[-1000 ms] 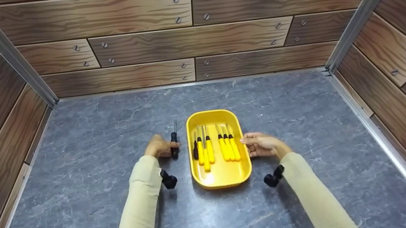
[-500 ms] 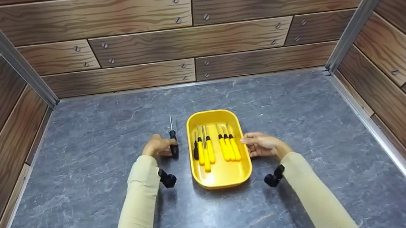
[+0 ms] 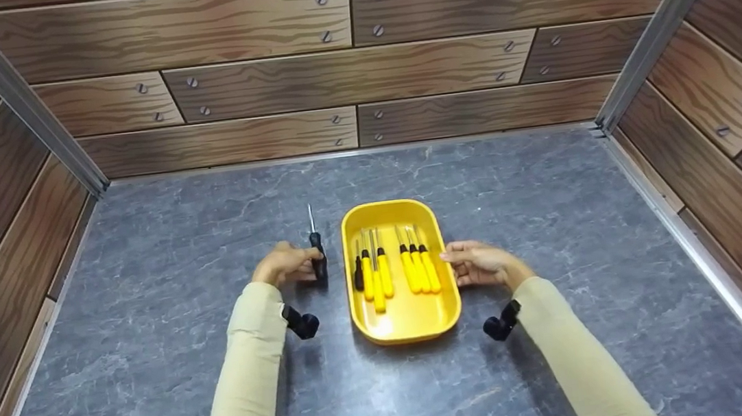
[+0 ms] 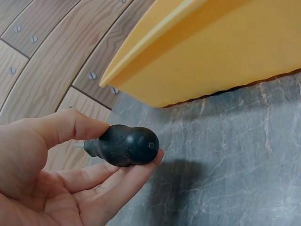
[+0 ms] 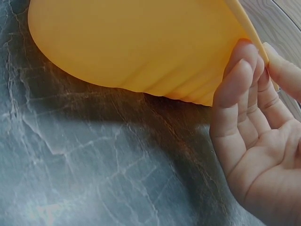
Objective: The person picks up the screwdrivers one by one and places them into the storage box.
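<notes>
Between thumb and fingers my left hand point(image 3: 286, 262) pinches a black-handled screwdriver point(image 3: 318, 255), its metal shaft pointing away from me. The left wrist view shows the butt of the black handle point(image 4: 129, 145) held above the tabletop, its shadow below. A yellow tray point(image 3: 408, 328) is just right of that hand, apart from it. My right hand point(image 3: 484, 265) grips the tray's right rim, thumb over the edge and fingers against the outer wall point(image 5: 141, 47). Inside lie several yellow-handled screwdrivers point(image 3: 420, 270) in two groups, with a small black screwdriver point(image 3: 358, 275) at the left end.
The tray stands on a grey marbled tabletop point(image 3: 176, 256). Wood-patterned walls point(image 3: 350, 76) close off the back and both sides, with metal strips point(image 3: 701, 263) along their edges. A small black camera point(image 3: 302, 323) is strapped to each wrist.
My left hand has shifted slightly left and away from me with the black-handled screwdriver, a little farther from the tray. The right hand and the tray have stayed in place.
</notes>
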A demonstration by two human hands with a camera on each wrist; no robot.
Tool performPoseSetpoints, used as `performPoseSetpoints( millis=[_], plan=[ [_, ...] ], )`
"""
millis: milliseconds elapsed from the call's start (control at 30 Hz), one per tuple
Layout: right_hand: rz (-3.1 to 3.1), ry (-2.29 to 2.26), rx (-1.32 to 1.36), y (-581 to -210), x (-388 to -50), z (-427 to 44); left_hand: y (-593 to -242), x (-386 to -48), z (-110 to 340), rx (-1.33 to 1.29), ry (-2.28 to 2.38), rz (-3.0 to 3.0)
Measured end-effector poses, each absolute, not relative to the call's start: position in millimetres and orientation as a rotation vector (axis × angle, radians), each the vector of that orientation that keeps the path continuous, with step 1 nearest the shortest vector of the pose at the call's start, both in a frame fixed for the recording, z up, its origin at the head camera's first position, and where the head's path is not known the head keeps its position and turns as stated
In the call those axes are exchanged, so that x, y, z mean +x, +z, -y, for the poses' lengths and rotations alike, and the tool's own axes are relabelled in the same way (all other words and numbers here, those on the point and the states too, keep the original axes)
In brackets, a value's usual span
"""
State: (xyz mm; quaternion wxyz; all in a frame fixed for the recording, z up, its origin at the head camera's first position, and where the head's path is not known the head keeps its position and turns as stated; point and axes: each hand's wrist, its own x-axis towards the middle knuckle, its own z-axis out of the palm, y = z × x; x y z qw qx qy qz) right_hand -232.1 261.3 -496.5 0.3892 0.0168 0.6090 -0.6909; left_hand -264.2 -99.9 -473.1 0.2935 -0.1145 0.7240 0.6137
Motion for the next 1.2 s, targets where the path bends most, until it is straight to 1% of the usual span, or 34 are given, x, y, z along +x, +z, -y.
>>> performPoseSetpoints(
  millis=[533,1200],
  plan=[
    [-1.537,-1.765,0.021,-497,-232,-262,-454,-263,104,-0.255,1.645,-1.904],
    [-1.552,-1.763,0.025,-497,-232,-262,-445,-259,100,-0.209,1.628,-1.93]
  ],
)
